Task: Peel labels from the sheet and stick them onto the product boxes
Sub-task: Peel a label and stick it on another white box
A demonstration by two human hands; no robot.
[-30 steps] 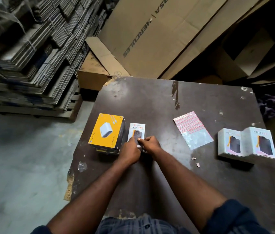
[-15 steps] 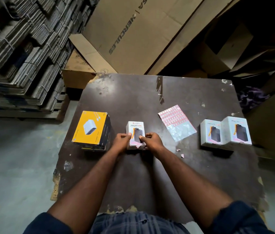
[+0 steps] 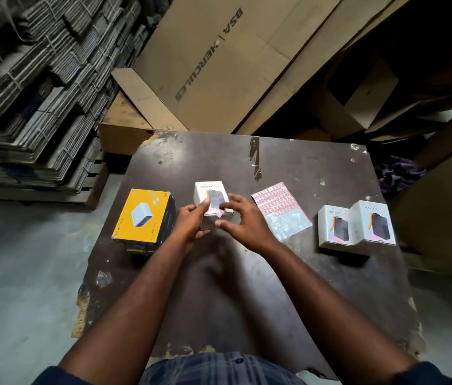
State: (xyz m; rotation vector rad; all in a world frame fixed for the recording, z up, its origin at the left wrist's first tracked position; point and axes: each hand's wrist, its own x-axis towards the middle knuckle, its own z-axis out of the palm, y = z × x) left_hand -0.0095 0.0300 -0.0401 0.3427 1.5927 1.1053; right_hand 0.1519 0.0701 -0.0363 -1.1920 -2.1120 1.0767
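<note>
Dark brown desk [image 3: 288, 287], surface scuffed, near-left edge chipped. Beyond its far edge a large flattened carton [image 3: 219, 59] leans, printed "BSA HERCULES". Far left: strapped bundles of flat cardboard [image 3: 33, 93] stacked on the floor.

Yellow box [image 3: 142, 216] lies flat at the left of the desk, long axis running near to far, charger picture facing up.

Label sheet [image 3: 280, 209] lies flat right of centre, long axis slanting from far-left to near-right. Red-bordered labels fill the far part; the near part is bare backing.

Two white product boxes [image 3: 356, 225] stand side by side, touching, at the right of the desk, printed fronts tilted up toward the near side.

Third white product box [image 3: 211, 204], marked "HALLEY", sits centre-left between the yellow box and the label sheet. Long axis runs near to far, title end pointing far, printed front up. A pinkish label [image 3: 215, 212] sits at its near end.

Left hand [image 3: 191, 222] grips the box from its left side, thumb on top of the printed front. Right hand [image 3: 242, 220] is spread wide at the box's right side, fingertips touching its near-right corner; not closed on it.
</note>
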